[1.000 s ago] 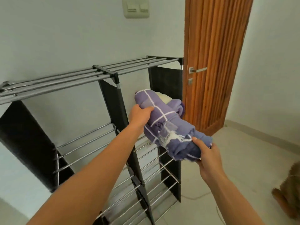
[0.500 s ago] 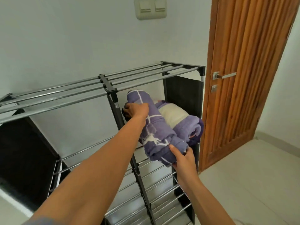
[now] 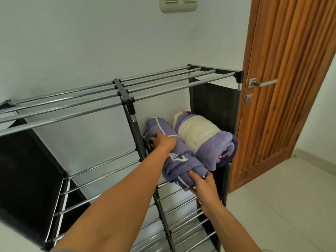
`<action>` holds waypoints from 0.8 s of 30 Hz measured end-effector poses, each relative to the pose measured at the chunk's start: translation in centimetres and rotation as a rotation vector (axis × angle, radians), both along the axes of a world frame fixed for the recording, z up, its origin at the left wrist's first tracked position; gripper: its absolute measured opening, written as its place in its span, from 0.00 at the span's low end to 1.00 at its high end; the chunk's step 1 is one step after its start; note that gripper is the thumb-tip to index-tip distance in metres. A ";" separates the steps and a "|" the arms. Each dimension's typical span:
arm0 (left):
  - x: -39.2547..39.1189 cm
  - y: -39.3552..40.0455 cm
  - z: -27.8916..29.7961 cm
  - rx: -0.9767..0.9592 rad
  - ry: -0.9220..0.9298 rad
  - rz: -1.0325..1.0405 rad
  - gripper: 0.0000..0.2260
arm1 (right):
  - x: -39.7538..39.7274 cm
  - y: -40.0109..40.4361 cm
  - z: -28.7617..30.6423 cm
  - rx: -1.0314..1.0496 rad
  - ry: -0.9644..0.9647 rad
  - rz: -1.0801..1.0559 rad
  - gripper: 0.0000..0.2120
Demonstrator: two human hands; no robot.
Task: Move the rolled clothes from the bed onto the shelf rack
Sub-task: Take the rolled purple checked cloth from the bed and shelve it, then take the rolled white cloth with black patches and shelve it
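A purple rolled cloth with white lines [image 3: 179, 160] lies on the upper right shelf of the metal shelf rack [image 3: 125, 95]. My left hand [image 3: 162, 141] grips its far left side. My right hand [image 3: 202, 185] holds its near end from below. Beside it on the right lies a second roll, cream and purple [image 3: 203, 140], touching the first and resting against the black side panel. The near ends of both rolls stick out past the shelf's front bar.
A wooden door [image 3: 287, 84] with a metal handle [image 3: 261, 83] stands right of the rack. A light switch [image 3: 178, 4] is on the white wall above. The rack's left compartments and lower bars hold nothing. Pale tiled floor [image 3: 283, 206] spreads to the right.
Both hands have pushed the purple lined roll deeper onto the upper right shelf, beside the cream and purple roll. The camera has moved closer and tilted down.
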State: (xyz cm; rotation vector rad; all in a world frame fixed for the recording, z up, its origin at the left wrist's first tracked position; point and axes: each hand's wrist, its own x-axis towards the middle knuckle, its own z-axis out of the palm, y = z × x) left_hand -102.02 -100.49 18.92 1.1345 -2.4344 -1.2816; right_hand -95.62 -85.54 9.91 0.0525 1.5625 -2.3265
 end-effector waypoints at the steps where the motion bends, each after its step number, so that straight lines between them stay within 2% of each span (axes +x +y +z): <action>1: 0.4 0.1 -0.1 -0.010 0.011 -0.004 0.43 | 0.1 0.2 0.1 -0.009 -0.006 0.012 0.19; 5: 2.4 1.3 -0.4 -0.075 0.057 -0.089 0.37 | 0.4 1.4 0.9 0.008 -0.048 0.082 0.11; 9: 6.1 4.2 -1.0 -0.314 0.115 -0.203 0.32 | 1.6 3.5 -0.4 0.090 -0.156 0.098 0.17; 13: 11.2 8.8 -2.8 -0.580 0.295 -0.426 0.23 | 4.3 8.1 -2.7 0.087 -0.320 0.057 0.09; 15: 13.3 11.3 -3.7 -0.641 0.354 -0.579 0.21 | 6.3 11.4 -3.8 0.091 -0.377 -0.003 0.07; 17: 14.9 14.3 -4.4 -0.545 0.340 -0.745 0.23 | 8.9 15.4 -4.8 0.066 -0.408 -0.104 0.08; 19: 16.2 17.5 -5.5 -0.333 0.282 -0.868 0.27 | 12.6 19.6 -5.5 0.014 -0.430 -0.267 0.06; 21: 17.5 21.1 -7.1 -0.178 0.159 -0.977 0.26 | 17.5 23.6 -6.5 -0.029 -0.449 -0.463 0.04; 23: 19.7 26.4 -9.3 -0.098 0.004 -1.137 0.25 | 24.3 27.9 -6.9 -0.054 -0.459 -0.682 0.03; 24: 20.3 27.5 -10.0 -0.065 -0.053 -1.167 0.24 | 26.2 28.8 -7.0 -0.055 -0.463 -0.722 0.03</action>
